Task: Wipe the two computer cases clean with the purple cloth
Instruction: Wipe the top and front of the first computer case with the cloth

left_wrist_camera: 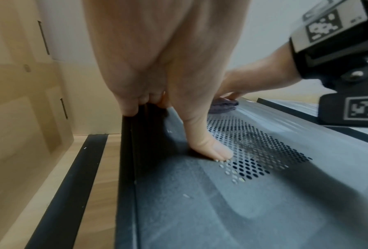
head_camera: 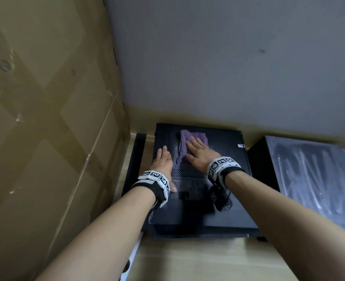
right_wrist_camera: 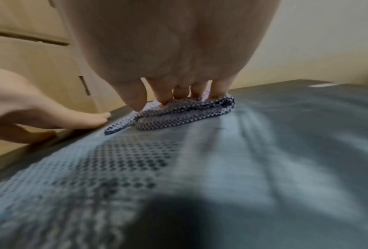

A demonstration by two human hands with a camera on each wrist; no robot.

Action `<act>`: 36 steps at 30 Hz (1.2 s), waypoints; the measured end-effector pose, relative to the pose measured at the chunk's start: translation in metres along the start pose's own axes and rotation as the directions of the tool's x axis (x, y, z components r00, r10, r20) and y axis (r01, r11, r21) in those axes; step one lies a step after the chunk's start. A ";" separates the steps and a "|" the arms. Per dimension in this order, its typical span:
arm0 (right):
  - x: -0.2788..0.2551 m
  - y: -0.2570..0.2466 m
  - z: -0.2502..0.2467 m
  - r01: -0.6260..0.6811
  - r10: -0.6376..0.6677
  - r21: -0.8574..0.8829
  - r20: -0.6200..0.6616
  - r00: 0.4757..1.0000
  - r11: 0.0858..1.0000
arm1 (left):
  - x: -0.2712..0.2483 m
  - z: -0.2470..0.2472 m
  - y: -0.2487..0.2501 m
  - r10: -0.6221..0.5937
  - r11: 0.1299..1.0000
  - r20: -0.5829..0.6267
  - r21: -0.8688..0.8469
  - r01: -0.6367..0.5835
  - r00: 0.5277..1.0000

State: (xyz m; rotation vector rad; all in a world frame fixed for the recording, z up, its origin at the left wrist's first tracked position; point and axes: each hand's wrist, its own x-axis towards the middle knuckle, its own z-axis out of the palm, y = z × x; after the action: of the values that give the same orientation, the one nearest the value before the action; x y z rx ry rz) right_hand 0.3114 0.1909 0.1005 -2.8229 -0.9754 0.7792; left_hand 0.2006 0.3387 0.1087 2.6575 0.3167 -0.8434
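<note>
A black computer case (head_camera: 224,151) lies flat on the floor, its dusty top panel facing up with a patch of vent holes (head_camera: 187,175). The crumpled purple cloth (head_camera: 182,138) sits on the far part of that panel. My right hand (head_camera: 196,151) presses flat on the cloth with straight fingers; the right wrist view shows the fingertips (right_wrist_camera: 164,99) bearing down on the cloth (right_wrist_camera: 185,114). My left hand (head_camera: 163,157) rests flat along the case's left edge, its thumb (left_wrist_camera: 208,148) beside the vent holes. A second black case (head_camera: 313,169), streaked with dust, lies to the right.
A tall cardboard box (head_camera: 46,118) stands close on the left. A grey wall (head_camera: 228,57) runs right behind both cases. A thin black panel (left_wrist_camera: 72,185) lies on the wooden floor (head_camera: 187,260) between the box and the case.
</note>
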 end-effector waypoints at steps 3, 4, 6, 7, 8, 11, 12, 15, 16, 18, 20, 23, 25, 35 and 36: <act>-0.025 0.032 0.002 -0.097 0.097 0.040 -0.003 0.995 0.994 | -0.002 0.000 -0.002 0.005 1.000 -0.002 -0.019 -0.005 1.000; -0.032 0.043 0.003 -0.127 0.127 0.052 0.001 0.992 0.991 | -0.003 0.000 -0.001 0.008 1.000 -0.004 -0.023 -0.008 1.000; -0.045 0.063 0.003 -0.177 0.177 0.079 0.003 0.984 0.981 | -0.005 0.001 -0.001 0.014 0.999 -0.011 -0.046 -0.014 1.000; -0.049 0.069 0.004 -0.198 0.198 0.091 0.001 0.980 0.976 | -0.006 0.001 -0.002 0.015 0.998 -0.011 -0.056 -0.016 1.000; -0.053 0.074 0.004 -0.215 0.216 0.101 -0.001 0.976 0.971 | -0.007 0.001 -0.002 0.017 0.998 -0.008 -0.058 -0.018 1.000; -0.063 0.076 0.008 -0.231 0.233 0.129 -0.002 0.972 0.964 | -0.008 0.002 -0.004 0.021 0.999 0.005 -0.049 -0.021 1.000; -0.067 0.076 0.011 -0.223 0.226 0.130 -0.005 0.974 0.966 | -0.008 0.002 -0.004 0.022 0.999 0.006 -0.040 -0.022 1.000; -0.083 0.072 0.025 -0.183 0.185 0.108 -0.002 0.983 0.977 | -0.010 0.000 0.000 0.027 0.999 0.011 -0.019 -0.026 1.000; -0.086 0.071 0.027 -0.179 0.179 0.101 0.002 0.984 0.979 | -0.010 -0.002 0.001 0.023 1.000 0.005 -0.015 -0.023 1.000; -0.089 0.068 0.025 -0.180 0.179 0.079 0.016 0.984 0.981 | -0.009 -0.004 0.005 0.005 1.000 -0.022 -0.026 -0.006 1.000; -0.087 0.065 0.020 -0.181 0.180 0.052 0.027 0.983 0.982 | -0.009 -0.003 0.007 -0.007 1.000 -0.031 -0.026 0.006 1.000; -0.089 0.063 0.018 -0.179 0.178 0.052 0.030 0.984 0.983 | -0.012 0.001 0.005 -0.028 0.999 0.002 -0.039 0.028 1.000; -0.094 0.063 0.021 -0.161 0.160 0.058 0.025 0.987 0.985 | -0.014 0.003 0.005 -0.045 0.999 0.015 -0.008 0.045 0.999; -0.117 0.064 0.033 -0.100 0.100 0.043 0.010 0.995 0.994 | -0.007 0.003 0.022 -0.143 0.990 -0.046 -0.001 0.143 0.989; -0.121 0.065 0.035 -0.088 0.088 0.041 0.004 0.996 0.995 | -0.007 0.004 0.020 -0.140 0.990 -0.010 0.013 0.140 0.990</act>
State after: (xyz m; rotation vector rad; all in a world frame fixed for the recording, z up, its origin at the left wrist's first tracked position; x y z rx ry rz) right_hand 0.2499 0.0634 0.1098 -2.8468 -0.8297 0.8018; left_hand 0.1992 0.3178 0.1154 2.6776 0.5064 -0.8787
